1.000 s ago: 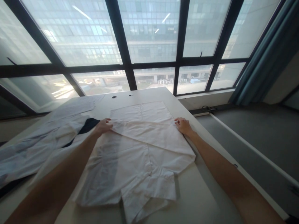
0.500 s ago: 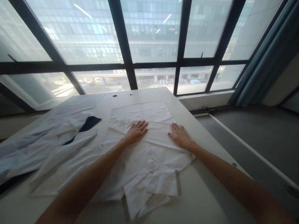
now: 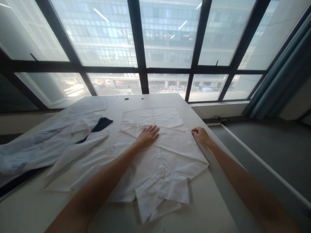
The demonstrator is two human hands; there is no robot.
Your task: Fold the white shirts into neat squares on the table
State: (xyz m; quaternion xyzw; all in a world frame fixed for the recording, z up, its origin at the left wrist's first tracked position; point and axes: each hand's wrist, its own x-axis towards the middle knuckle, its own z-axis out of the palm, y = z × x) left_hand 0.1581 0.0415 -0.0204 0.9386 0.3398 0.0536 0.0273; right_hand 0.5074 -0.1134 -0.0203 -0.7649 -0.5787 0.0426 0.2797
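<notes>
A white shirt (image 3: 175, 155) lies spread on the white table, its collar toward me and the hem end toward the window. Creases cross its middle, and a sleeve seems to be folded over the body. Flat on the cloth near the center rests my left hand (image 3: 148, 136), fingers stretched out. My right hand (image 3: 201, 134) is at the shirt's right edge, fingers closed in a pinch on the fabric there. The edge beside it is slightly raised from the table.
More white garments (image 3: 70, 139) with a dark navy piece (image 3: 102, 124) lie rumpled on the left of the table (image 3: 211, 204). Large windows (image 3: 167, 35) stand behind it. A white pole (image 3: 262, 161) runs along the floor on the right, near a blue curtain (image 3: 274, 77).
My right hand has moved from lying flat on the shirt to its right edge and closed on the fabric. My left hand stays flat on the cloth. The view has shifted slightly.
</notes>
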